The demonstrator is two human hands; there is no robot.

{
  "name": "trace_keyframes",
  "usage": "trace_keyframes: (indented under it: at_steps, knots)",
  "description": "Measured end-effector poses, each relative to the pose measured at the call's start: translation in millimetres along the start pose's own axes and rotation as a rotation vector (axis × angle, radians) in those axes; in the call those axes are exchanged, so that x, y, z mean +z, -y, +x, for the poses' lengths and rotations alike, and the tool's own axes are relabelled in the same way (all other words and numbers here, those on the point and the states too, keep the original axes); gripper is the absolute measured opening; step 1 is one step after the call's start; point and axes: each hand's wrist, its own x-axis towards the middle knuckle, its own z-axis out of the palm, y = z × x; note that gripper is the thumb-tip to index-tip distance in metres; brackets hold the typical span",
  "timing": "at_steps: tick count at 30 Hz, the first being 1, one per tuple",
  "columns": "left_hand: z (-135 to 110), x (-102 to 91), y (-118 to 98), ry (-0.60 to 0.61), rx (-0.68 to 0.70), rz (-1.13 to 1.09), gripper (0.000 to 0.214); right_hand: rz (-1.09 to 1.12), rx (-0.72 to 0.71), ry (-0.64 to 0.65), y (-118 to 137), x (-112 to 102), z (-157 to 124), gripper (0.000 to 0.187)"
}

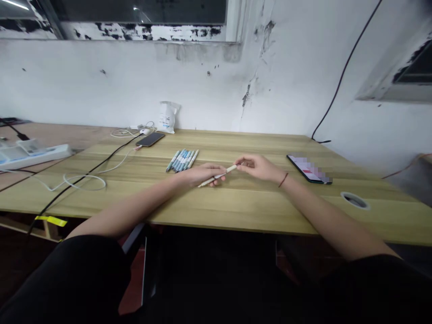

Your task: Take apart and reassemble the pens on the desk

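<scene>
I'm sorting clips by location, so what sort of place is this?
Probably a simple workroom or study room, though I can't tell which: there's a wood-grain desk with a cluster of pens on it, a white power strip at the left, and a chipped, stained wall behind.

Near edge: tabletop offered passage | Centre: held pen barred gap between left hand and right hand | Left: pens obstructed, white cable looped beyond | Right: lane ran to lit phone
</scene>
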Motion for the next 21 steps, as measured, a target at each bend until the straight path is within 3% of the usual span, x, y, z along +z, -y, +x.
trace_keyframes:
  at_steps: [7,14,21]
  knots:
    - [-1.6,-1.3,-0.2,0.045,0.006,-0.015,0.029,-0.156,0.021,-0.044,6.4,-0.3,-0.6,0.039]
    - [-0.7,-0.1,-0.4,0.0,-0.029,-0.046,0.033,0.056,-0.049,-0.057,1.8,-0.5,-0.6,0.032]
    - [-2.4,-3.8,-1.6,0.051,0.002,0.067,0.036,-0.157,-0.077,-0.033,2.4,-3.5,-0.7,0.028]
